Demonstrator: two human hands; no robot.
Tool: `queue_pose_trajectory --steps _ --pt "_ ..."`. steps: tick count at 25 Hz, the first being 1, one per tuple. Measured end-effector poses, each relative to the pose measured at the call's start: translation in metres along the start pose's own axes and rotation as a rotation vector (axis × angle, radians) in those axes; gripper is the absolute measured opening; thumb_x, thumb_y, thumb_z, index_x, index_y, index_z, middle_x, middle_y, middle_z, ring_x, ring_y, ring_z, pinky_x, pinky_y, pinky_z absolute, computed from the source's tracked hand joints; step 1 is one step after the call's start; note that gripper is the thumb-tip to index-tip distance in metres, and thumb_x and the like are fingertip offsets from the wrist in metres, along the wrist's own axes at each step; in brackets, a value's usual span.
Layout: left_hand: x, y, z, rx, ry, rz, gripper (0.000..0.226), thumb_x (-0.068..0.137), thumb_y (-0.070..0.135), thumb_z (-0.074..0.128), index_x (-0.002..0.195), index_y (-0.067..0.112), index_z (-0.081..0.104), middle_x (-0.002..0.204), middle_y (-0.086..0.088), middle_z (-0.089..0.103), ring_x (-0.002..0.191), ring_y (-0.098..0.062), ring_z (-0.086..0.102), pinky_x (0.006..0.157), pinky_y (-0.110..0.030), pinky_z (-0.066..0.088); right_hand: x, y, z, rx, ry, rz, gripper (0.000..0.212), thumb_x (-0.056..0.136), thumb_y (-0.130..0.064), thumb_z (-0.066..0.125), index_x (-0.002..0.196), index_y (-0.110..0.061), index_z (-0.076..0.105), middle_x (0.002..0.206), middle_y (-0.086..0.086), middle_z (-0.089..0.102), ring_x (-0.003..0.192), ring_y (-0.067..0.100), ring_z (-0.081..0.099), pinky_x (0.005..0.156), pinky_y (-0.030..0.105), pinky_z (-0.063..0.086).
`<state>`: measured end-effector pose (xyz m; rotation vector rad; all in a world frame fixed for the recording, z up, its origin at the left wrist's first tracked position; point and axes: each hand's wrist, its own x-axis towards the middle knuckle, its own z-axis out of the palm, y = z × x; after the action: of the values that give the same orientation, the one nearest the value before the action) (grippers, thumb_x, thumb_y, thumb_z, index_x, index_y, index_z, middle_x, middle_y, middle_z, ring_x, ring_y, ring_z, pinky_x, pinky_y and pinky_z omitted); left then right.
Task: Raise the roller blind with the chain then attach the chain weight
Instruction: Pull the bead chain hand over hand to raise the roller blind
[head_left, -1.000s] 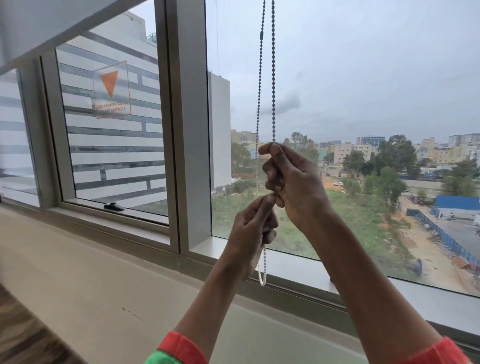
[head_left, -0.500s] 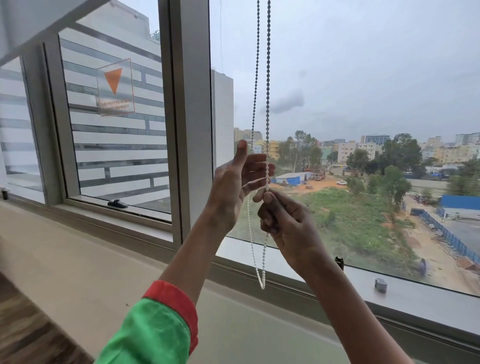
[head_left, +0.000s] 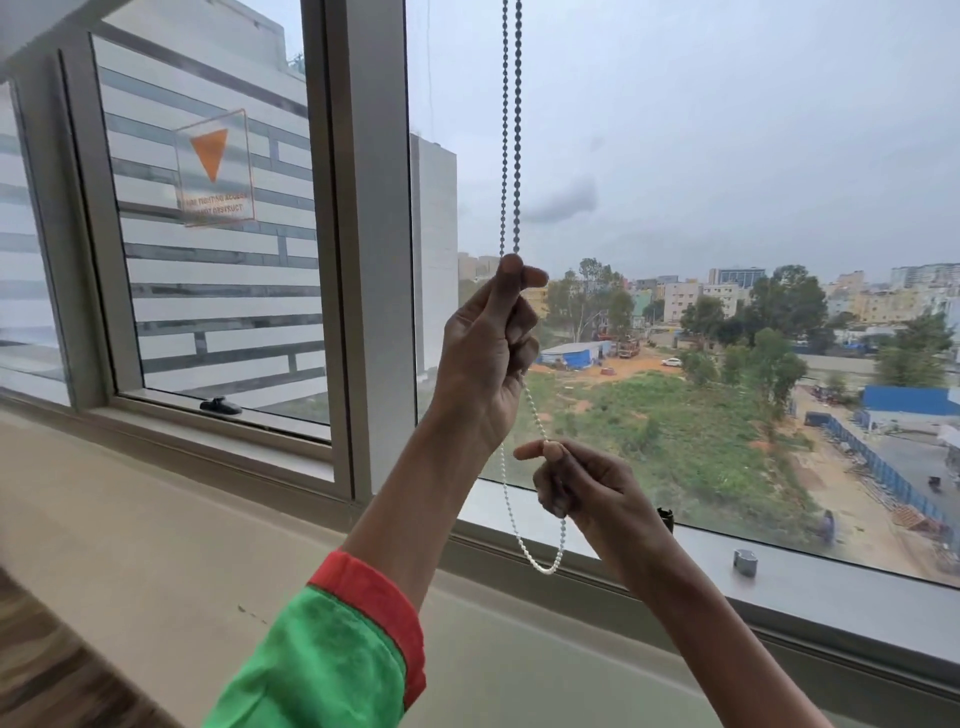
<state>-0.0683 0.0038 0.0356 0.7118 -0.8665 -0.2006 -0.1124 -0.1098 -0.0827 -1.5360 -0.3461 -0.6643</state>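
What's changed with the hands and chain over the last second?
The left hand went from below the right to well above it and now pinches the chain high up. The right hand dropped and grips a strand lower down. Unchanged: the loop hangs free with no weight on it, and the small grey piece sits on the sill.

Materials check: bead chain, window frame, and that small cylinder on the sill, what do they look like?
White beaded blind chain: small round beads, pale with a faint sheen at the loop, grey against the sky; probably plastic, possibly coated metal.
Grey window frame: smooth, matte, crisp flat profiles; looks like painted or anodised aluminium.
Small grey cylinder on the sill: dull metallic look; too small to be sure.
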Motion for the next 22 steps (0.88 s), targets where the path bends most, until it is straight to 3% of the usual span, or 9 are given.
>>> queue_pose_trajectory --steps 3,5,7,12,15,18,22 --pt "-0.014 -0.017 -0.013 0.012 -0.017 -0.045 0.03 0.093 0.026 0.051 0.071 0.017 0.068 0.044 0.01 0.036 0.04 -0.004 0.025 0.037 -0.015 0.023 0.006 -0.013 -0.006 0.018 0.025 0.04 0.065 0.073 -0.064 0.059 0.116 -0.016 0.064 0.085 0.007 0.069 0.074 0.016 0.061 0.069 0.026 0.049" --pt "-0.024 -0.028 -0.019 0.018 -0.039 -0.08 0.027 0.09 0.029 0.052 0.071 0.017 0.068 0.044 0.01 0.035 0.041 -0.004 0.025 0.039 -0.015 0.023 0.018 -0.029 -0.003 0.063 0.041 0.012 0.066 0.081 -0.059 0.048 0.124 -0.01 0.056 0.1 0.015 0.067 0.09 0.024 0.063 0.084 0.037 0.049" --pt "-0.032 -0.038 -0.024 0.015 -0.051 -0.11 0.024 0.084 0.034 0.055 0.072 0.016 0.067 0.044 0.009 0.035 0.042 -0.004 0.025 0.041 -0.016 0.023 0.035 -0.049 0.004 0.094 0.065 -0.028 0.053 0.089 -0.045 0.041 0.123 -0.007 0.056 0.103 0.016 0.067 0.094 0.026 0.064 0.088 0.04 0.049" --pt "-0.049 -0.052 -0.037 0.068 -0.033 -0.16 0.023 0.081 0.035 0.057 0.068 0.019 0.068 0.046 0.009 0.033 0.042 -0.004 0.025 0.041 -0.015 0.022 0.069 -0.097 0.03 0.116 0.083 -0.147 0.024 0.096 -0.017 0.046 0.108 -0.004 0.062 0.085 0.011 0.069 0.075 0.022 0.068 0.074 0.034 0.056" --pt "-0.048 -0.05 -0.045 0.123 -0.032 -0.144 0.025 0.084 0.034 0.056 0.067 0.021 0.069 0.047 0.01 0.034 0.043 -0.004 0.026 0.044 -0.018 0.021 0.075 -0.1 0.045 0.103 0.118 -0.211 0.02 0.094 -0.008 0.048 0.095 -0.005 0.068 0.062 0.0 0.059 0.051 0.007 0.046 0.049 0.017 0.039" --pt "-0.045 -0.046 -0.049 0.261 -0.084 -0.145 0.033 0.087 0.041 0.053 0.068 0.021 0.071 0.047 0.006 0.045 0.043 -0.007 0.034 0.046 -0.021 0.025 0.069 -0.094 0.049 0.11 0.106 -0.285 0.022 0.094 -0.005 0.046 0.086 -0.01 0.067 0.061 0.0 0.048 0.049 0.004 0.037 0.048 0.014 0.03" --pt "-0.033 -0.041 -0.053 0.55 -0.104 -0.189 0.056 0.092 0.053 0.034 0.068 0.02 0.074 0.064 -0.002 0.071 0.06 -0.015 0.061 0.064 -0.028 0.041 0.053 -0.08 0.04 0.112 0.098 -0.303 0.02 0.092 -0.006 0.049 0.086 -0.012 0.068 0.059 -0.005 0.049 0.05 0.003 0.039 0.051 0.013 0.036"
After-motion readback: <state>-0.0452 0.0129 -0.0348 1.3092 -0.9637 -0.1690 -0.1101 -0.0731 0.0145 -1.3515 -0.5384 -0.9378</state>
